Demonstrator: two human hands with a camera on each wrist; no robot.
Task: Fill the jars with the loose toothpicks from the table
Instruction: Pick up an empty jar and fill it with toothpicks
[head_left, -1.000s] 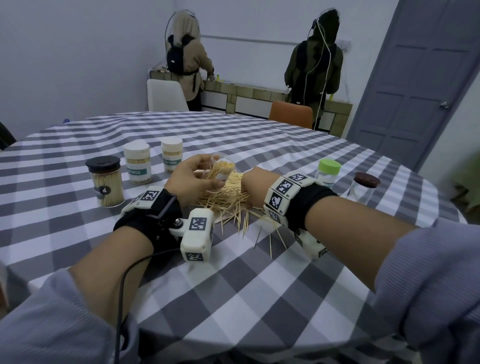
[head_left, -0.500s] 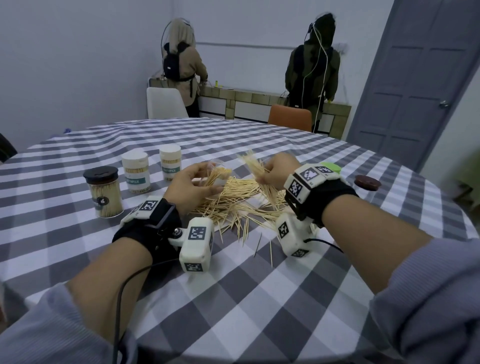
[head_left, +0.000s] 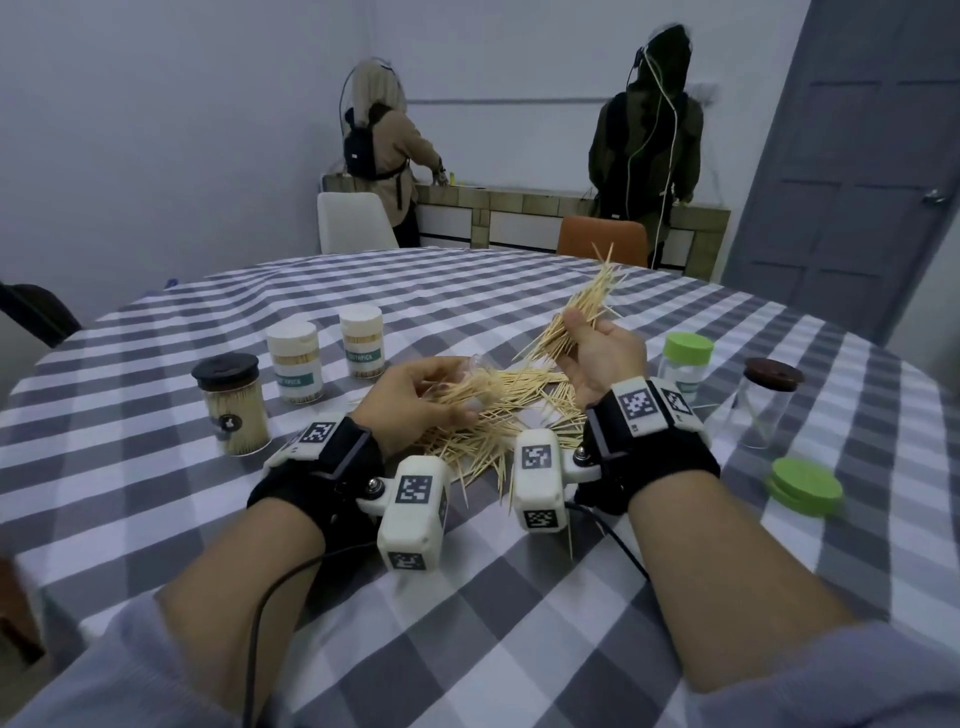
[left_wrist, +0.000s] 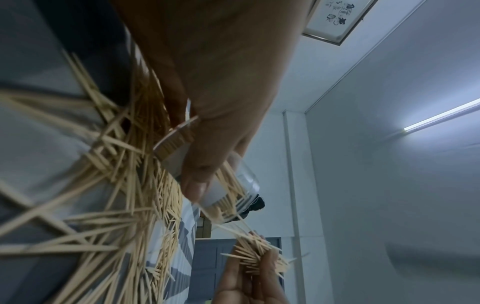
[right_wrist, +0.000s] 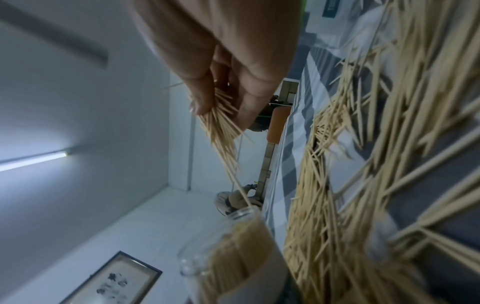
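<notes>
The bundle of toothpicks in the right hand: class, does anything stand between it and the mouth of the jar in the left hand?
Nothing visible does. The bundle in the right hand hangs above the pile; the clear jar in the left hand points its open mouth that way, with only air between.

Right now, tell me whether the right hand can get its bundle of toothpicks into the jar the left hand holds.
Probably yes. The right hand grips the bundle just above the clear jar, which the left hand holds tilted with its mouth toward it. Nothing lies between; splayed tips may snag.
</notes>
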